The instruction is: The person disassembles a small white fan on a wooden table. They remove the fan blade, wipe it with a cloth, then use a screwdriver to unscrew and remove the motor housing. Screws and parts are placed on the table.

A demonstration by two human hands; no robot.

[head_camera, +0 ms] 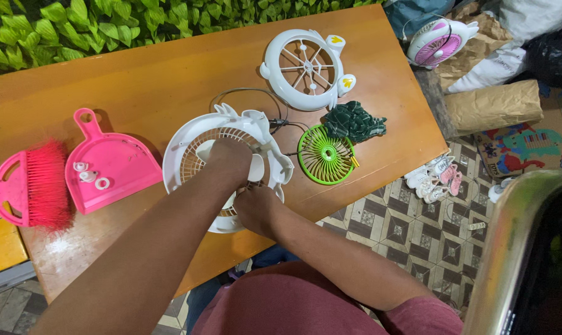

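Observation:
A white round fan housing (194,139) with a tan inner grille lies on the orange wooden table (138,80). My left hand (230,158) is closed over the middle of the housing, where a white blade part shows. My right hand (256,208) grips the housing's near rim. What the fingers pinch is hidden. A white front fan cover (305,65) with yellow ear pieces lies farther back. A green fan grille (325,155) sits to the right, beside a dark green crumpled cloth (355,121). Thin wires (256,93) loop from the housing.
A pink dustpan (110,164) holding three small white rings (88,175) and a pink hand brush (36,186) lie at the table's left. Green leaves border the back. Right of the table: another small pink-and-white fan (439,40), paper bags, small shoes on patterned tiles, a metal rail.

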